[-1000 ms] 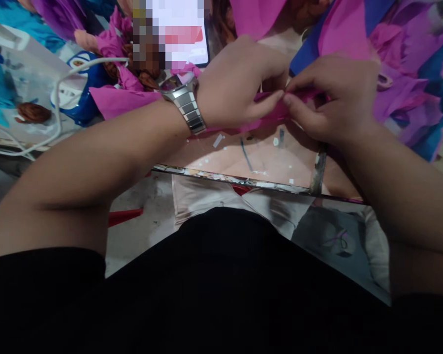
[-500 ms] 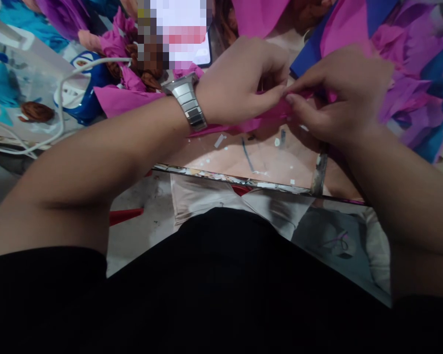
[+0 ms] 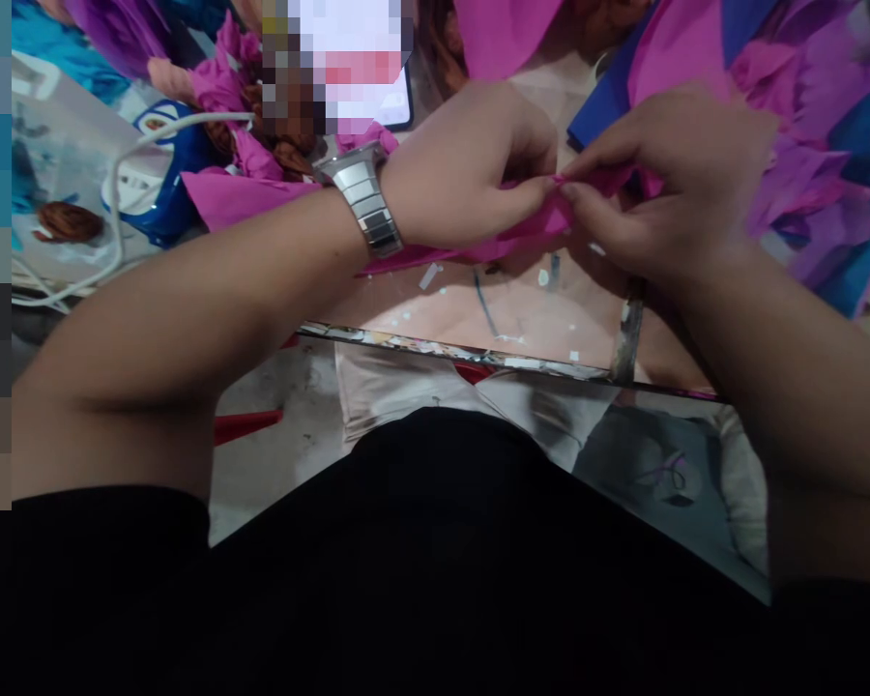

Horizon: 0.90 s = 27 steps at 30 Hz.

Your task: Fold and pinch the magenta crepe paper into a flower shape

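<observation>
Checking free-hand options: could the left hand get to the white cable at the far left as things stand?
Probably not right away. The left hand is pinching the folded magenta paper strip together with the right hand. The white cable lies apart, out past the left wrist, with nothing over it; the hand would have to let go first.

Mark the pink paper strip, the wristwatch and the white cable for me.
pink paper strip [image 3: 529, 230], head view, middle of the strip below the fingers.
wristwatch [image 3: 366, 203], head view, metal band.
white cable [image 3: 116, 208], head view, curved stretch.

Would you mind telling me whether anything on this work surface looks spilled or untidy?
Yes: small white scraps lie scattered on the table below the pink paper pinched by the left hand and right hand.
</observation>
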{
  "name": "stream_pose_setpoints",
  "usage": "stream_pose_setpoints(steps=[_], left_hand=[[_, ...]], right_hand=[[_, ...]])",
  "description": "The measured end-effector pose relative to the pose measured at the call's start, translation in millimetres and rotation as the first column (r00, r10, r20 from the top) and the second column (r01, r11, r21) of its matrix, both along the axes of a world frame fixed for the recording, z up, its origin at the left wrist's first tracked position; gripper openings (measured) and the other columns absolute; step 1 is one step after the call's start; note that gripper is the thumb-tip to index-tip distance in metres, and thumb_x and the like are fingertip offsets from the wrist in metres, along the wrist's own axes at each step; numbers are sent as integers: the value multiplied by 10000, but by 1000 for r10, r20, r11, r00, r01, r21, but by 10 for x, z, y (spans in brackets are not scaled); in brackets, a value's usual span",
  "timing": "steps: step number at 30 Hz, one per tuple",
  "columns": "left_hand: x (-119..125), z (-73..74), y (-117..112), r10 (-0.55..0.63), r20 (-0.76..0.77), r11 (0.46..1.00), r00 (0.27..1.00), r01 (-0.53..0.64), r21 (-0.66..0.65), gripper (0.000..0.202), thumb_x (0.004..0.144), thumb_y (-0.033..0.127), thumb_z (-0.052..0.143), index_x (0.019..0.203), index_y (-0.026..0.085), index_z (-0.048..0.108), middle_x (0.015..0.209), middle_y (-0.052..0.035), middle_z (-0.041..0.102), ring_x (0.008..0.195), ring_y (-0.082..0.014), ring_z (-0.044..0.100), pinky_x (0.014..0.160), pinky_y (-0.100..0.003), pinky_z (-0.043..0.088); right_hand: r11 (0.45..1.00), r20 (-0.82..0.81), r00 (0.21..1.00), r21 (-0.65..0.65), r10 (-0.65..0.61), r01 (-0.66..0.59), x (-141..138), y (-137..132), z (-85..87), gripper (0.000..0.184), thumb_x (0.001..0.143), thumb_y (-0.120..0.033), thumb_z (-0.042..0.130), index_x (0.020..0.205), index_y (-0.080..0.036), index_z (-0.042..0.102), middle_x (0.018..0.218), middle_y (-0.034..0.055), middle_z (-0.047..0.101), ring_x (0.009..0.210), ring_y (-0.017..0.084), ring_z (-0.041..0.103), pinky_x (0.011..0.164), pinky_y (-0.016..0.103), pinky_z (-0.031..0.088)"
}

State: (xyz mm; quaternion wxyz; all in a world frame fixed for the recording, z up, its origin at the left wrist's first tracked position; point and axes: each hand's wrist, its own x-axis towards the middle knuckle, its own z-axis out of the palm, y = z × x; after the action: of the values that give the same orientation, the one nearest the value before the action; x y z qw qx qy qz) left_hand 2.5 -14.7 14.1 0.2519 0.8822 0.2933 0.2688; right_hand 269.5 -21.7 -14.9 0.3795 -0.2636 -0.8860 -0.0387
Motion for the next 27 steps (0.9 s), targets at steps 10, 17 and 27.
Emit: stream_pose_setpoints(steps=[10,17,27], left_hand=[[-13,-119,144,-39,28,999,999,39,-27,214,967,118,636,864,52,812,700,17,529,708,-33,412,797,-302,313],[-3,-176,147,-65,112,998,992,65,3,377,927,366,530,804,109,778,698,-15,543,697,-60,433,778,-344,332],[-20,-130,83,-68,33,997,997,66,50,287,963,272,602,866,78,790,696,9,467,721,-32,355,816,-320,284]], right_hand=[[989,-47,988,-12,145,-146,-4,12,21,168,1029,-173,859,1185,-208,809,988,10,776,892,146,766,788,312,449],[994,-6,997,-66,83,-84,-4,-60,67,101,1074,-220,767,1161,-227,817,1049,10,812,962,199,802,804,374,474],[979,13,993,-169,114,-110,36,-35,50,121,1124,-305,778,1183,-200,789,1080,22,815,878,127,732,726,350,410]])
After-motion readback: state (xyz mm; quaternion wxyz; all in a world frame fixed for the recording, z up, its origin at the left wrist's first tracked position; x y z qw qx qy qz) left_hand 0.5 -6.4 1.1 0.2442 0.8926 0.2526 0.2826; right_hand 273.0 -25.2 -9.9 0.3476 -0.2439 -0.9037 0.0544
